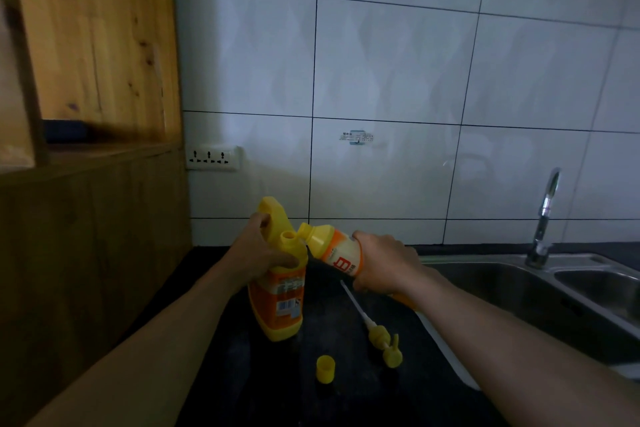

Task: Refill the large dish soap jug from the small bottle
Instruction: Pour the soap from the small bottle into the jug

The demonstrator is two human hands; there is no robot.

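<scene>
Pour step. Left hand curled round the handle and neck of the large soap jug, which stands upright on the dark counter, mouth open. Right hand wrapped round the small bottle, tipped leftward, its neck touching the jug's rim. Can't see any soap flowing. Risks, my guess: the bottle neck sits at the rim edge, not inside, so soap may run down the jug's side; tipping steeper too fast could glug and overshoot; pressing the rim could tilt the jug if the left grip slackens. Counts: one jug, one small bottle, one loose yellow cap, one pump head with tube, two hands, one faucet, one sink
</scene>
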